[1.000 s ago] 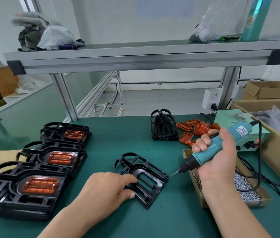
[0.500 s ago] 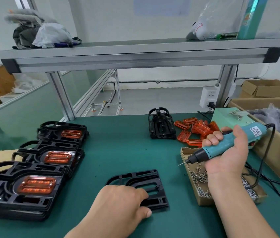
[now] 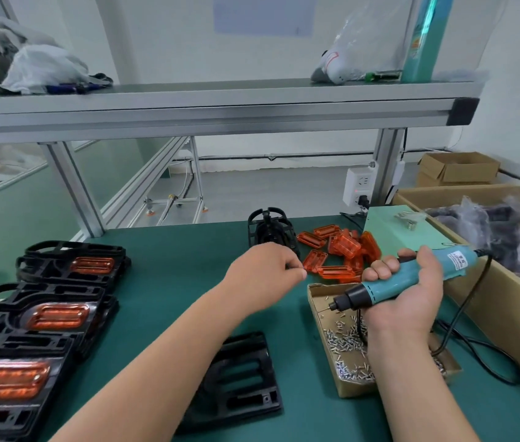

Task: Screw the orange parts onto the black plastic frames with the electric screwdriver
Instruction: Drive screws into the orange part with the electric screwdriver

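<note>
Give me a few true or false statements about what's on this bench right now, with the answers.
1. The right hand grips the electric screwdriver. True.
2. The screwdriver's tip hangs over the box of screws. True.
3. The black frame under the left forearm carries an orange part. False: it is bare.
4. The loose orange parts are piled at the bench's left edge. False: they lie right of centre, beyond the box of screws; the left side holds stacked finished frames.

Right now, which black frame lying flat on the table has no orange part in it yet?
The black frame nearest the person, under the left arm, beside the screw box. Its openings are bare; the stacked frames at left hold orange parts.
</note>
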Demonstrator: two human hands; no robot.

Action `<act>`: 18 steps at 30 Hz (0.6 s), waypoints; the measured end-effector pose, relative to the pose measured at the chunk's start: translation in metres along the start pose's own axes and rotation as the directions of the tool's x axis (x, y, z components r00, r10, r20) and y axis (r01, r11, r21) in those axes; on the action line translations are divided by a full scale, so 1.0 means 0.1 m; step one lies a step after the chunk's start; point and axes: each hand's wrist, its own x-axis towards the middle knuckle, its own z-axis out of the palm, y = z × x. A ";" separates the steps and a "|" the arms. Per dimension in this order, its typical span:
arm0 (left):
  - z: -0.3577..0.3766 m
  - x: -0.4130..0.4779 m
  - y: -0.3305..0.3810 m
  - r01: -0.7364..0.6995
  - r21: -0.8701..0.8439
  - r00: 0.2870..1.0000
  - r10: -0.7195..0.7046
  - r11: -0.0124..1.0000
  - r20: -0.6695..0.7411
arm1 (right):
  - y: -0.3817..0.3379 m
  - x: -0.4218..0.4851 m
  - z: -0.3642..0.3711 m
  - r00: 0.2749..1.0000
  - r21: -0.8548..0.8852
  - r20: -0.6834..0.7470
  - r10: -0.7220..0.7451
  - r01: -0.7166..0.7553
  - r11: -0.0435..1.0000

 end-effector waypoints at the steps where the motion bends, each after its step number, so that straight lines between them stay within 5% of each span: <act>1: 0.06 0.19 0.06 -0.029 0.037 0.999 0.028 0.999 0.027 | 0.01 0.01 -0.01 1.000 0.001 -0.001 0.001 -0.001 1.000; 6: 0.40 0.89 0.26 -0.168 0.207 0.980 0.141 0.964 0.141 | 0.03 0.03 -0.01 0.999 -0.013 0.009 0.032 -0.032 0.999; 11: 0.66 1.18 0.25 -0.177 0.353 0.961 0.084 0.919 0.263 | 0.02 0.06 -0.03 0.998 -0.029 -0.025 0.062 -0.063 0.998; 18: 0.70 1.16 0.18 -0.128 0.227 0.984 0.094 0.965 0.154 | -0.02 0.10 -0.07 0.994 -0.120 -0.076 0.079 -0.087 0.989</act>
